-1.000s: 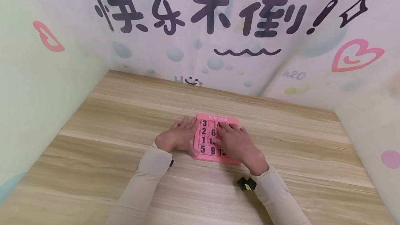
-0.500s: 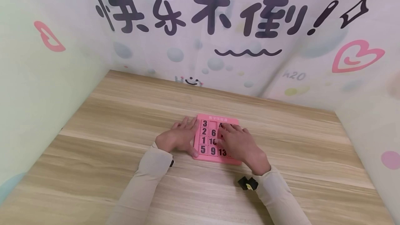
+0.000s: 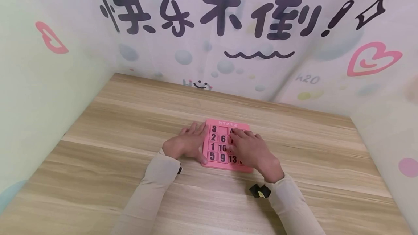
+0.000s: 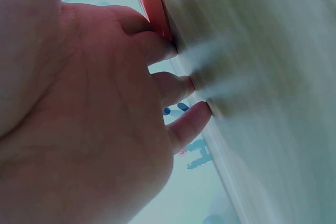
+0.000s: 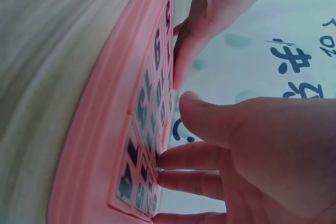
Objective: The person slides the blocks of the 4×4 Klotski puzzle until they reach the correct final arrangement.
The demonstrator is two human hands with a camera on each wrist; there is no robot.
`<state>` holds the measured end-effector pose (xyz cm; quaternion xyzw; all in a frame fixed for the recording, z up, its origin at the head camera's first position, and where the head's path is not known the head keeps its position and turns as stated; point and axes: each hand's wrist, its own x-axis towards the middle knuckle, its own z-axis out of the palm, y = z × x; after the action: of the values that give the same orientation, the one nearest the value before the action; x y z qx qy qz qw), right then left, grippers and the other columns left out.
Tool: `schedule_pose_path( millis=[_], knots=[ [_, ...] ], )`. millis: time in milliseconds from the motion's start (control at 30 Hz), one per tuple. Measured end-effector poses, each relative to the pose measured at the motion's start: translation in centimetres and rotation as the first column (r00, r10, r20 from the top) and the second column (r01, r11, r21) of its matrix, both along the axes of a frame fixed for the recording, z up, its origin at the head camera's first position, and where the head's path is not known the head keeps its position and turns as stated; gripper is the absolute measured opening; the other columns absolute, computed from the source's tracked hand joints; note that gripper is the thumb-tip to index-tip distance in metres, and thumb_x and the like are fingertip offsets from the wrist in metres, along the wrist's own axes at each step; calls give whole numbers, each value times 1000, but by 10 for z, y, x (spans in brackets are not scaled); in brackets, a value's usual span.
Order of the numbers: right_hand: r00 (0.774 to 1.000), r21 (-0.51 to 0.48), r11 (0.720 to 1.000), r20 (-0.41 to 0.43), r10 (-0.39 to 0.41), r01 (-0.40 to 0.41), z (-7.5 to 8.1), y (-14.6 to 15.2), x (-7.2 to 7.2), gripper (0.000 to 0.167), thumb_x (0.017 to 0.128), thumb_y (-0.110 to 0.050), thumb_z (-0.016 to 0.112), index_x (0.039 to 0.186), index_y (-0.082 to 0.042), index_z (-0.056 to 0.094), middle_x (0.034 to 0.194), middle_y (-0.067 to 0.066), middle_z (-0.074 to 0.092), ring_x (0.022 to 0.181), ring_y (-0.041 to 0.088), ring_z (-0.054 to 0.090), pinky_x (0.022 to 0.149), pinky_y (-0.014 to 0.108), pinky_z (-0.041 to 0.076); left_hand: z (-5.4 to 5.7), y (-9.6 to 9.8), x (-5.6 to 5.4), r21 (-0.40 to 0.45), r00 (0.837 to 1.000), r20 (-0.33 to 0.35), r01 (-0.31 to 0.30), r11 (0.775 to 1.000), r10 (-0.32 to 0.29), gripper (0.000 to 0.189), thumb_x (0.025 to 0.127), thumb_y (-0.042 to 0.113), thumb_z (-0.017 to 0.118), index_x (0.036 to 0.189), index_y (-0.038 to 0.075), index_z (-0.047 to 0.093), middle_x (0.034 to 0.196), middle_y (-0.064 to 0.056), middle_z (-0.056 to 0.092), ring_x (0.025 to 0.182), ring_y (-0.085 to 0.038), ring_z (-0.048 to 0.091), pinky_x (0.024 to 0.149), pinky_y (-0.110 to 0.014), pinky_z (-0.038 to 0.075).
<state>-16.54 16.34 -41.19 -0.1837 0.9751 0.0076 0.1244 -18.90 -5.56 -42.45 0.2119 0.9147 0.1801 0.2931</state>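
Your head camera looks down on the sliding number puzzle [image 3: 222,147]; both wrist views share it, sideways, close.

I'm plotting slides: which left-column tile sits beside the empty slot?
Tile 3, at the top left: the empty slot lies directly right of it. Below, tile 2, tile 1 and tile 5 each have a numbered neighbour there instead.

number puzzle [image 3: 225,166]: smooth plastic, soft sheen | tabletop [image 3: 196,206]: wood-grained, matt | sleeves [image 3: 147,198]: matt, creased cloth | backdrop [image 3: 209,42]: matt, cloth-like
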Motion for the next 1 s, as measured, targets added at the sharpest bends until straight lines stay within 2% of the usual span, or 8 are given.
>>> schedule_pose_path(
  millis=[467, 667, 800, 1000],
  knots=[
    [1000, -3, 1000, 8, -3, 3, 2, 0, 1, 59, 102, -46, 49, 148, -9, 47, 156, 12, 41, 141, 40, 40, 111, 62, 34, 0, 0, -1, -2, 1000, -3, 3, 1000, -3, 121, 76, 45, 82, 160, 8, 1, 167, -6, -7, 152, -30, -14, 124, -48, -3],
    [997, -23, 999, -71, 27, -29, 3, -3, 1, 59, 101, -47, 50, 149, -11, 46, 155, 12, 42, 140, 38, 42, 109, 61, 37, 2, 0, -1, 10, 1000, 3, 5, 1000, -5, 121, 76, 44, 81, 159, 8, 0, 166, -6, -9, 152, -30, -15, 124, -48, -5],
    [993, -35, 998, -110, 50, -54, 2, -11, 2, 57, 100, -45, 53, 147, -12, 48, 154, 13, 44, 139, 37, 43, 108, 61, 39, 2, -1, 0, 9, 1000, 1, 7, 1000, -7, 121, 77, 45, 81, 159, 8, 1, 166, -6, -9, 152, -30, -15, 124, -48, -5],
    [995, -38, 997, -79, 67, -70, 1, -32, 5, 63, 99, -48, 54, 150, -12, 44, 157, 11, 40, 141, 38, 40, 113, 60, 33, 1, -1, 0, -1, 1000, 2, 4, 1000, -4, 119, 77, 45, 81, 160, 9, 3, 167, -6, -6, 152, -30, -14, 124, -49, -3]
  ],
)
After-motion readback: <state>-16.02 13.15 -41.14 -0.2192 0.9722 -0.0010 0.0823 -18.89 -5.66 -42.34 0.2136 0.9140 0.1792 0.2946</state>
